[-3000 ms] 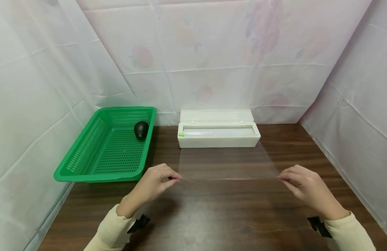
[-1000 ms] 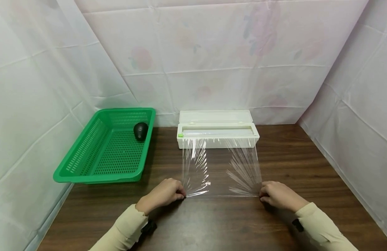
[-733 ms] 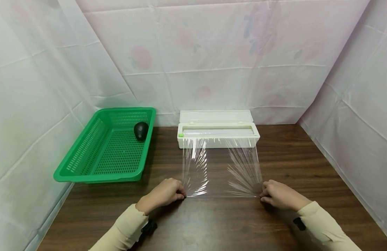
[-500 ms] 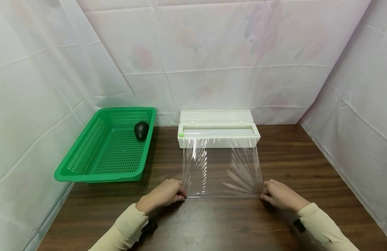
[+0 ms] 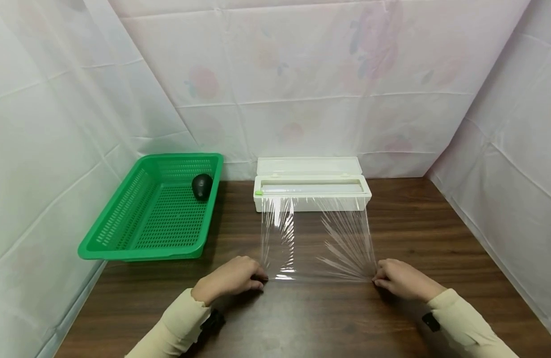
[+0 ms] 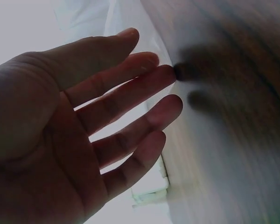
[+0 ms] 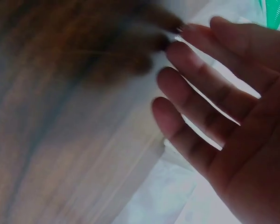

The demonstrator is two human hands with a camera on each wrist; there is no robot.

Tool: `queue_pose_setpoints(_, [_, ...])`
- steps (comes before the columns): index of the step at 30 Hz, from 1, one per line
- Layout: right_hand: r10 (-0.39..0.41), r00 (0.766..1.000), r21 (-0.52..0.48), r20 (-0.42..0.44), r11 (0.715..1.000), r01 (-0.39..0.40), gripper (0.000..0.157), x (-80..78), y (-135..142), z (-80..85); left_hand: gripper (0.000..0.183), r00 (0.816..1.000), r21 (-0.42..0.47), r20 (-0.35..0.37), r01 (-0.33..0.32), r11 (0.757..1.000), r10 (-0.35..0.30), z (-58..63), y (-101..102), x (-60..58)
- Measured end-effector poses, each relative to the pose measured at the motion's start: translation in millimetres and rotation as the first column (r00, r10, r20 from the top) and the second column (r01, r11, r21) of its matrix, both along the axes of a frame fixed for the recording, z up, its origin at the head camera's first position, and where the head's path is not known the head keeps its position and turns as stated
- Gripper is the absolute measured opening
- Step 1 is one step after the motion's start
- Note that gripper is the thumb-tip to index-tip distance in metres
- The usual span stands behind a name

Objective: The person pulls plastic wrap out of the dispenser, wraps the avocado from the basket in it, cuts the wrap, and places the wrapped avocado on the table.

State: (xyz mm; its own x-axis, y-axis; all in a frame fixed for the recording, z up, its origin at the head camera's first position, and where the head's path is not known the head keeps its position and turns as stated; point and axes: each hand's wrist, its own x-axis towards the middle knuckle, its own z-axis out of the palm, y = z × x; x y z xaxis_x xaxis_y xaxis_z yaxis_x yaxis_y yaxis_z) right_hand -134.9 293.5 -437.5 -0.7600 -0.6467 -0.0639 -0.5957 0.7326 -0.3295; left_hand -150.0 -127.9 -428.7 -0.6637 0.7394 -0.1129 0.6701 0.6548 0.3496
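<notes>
A sheet of clear cling film point(image 5: 311, 243) stretches from a white cling film dispenser point(image 5: 311, 201) toward me over the table. Creases fan out from its near right corner. At the near left corner, the fingertips of my left hand point(image 5: 234, 276) touch the film's edge. The left wrist view shows this hand point(image 6: 79, 116) with fingers fairly straight, one tip at the tabletop and the thumb apart. My right hand point(image 5: 402, 279) has its fingertips at the near right corner. In the right wrist view its fingers point(image 7: 182, 56) are extended, the foremost tips down at the film.
To the left stands a green plastic basket point(image 5: 203, 238) with a dark oval object, like an avocado point(image 5: 201, 187), inside. The dispenser's lid point(image 5: 308, 165) is raised, with a light green slider point(image 5: 259, 192) at its left end. White cloth point(image 5: 302, 114) encloses the brown wooden table point(image 5: 320, 318).
Since three seconds ago, both hands have drawn the film toward me, down to the table, and moved closer together. Lately the left thumb has parted from the fingers.
</notes>
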Motion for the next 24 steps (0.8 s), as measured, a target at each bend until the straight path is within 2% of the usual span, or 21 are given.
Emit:
queue_pose_setpoints(5, [-0.039,0.999,-0.026,0.014,0.999,0.039,0.009,-3.2,-2.9,-2.5,0.020,0.999,0.027,0.031,-0.026,0.999,0.025,0.8,-1.4,0.5])
queue_pose_setpoints(10, [-0.077,0.997,-0.048,0.015,0.996,0.077,0.010,-6.7,-3.6,-3.9,0.011,1.000,-0.012,-0.012,-0.010,1.000,0.010,-1.2,-1.9,-0.1])
queue_pose_setpoints(14, [-0.054,0.998,-0.049,0.028,0.997,0.056,0.007,-6.4,-0.7,-2.5,0.010,1.000,-0.011,-0.022,0.006,1.000,-0.007,-3.2,-1.8,0.4])
queue_pose_setpoints(18, [-0.013,1.000,-0.046,-0.008,0.999,0.012,0.005,-5.1,2.4,-1.8,0.012,1.000,0.004,-0.012,-0.004,1.000,0.004,-3.5,-2.7,1.0])
queue_pose_setpoints(24, [-0.027,0.999,-0.028,-0.019,0.999,0.026,0.009,-2.3,5.9,-4.8,0.011,1.000,0.002,-0.011,-0.007,1.000,0.007,-4.2,-3.8,-0.7])
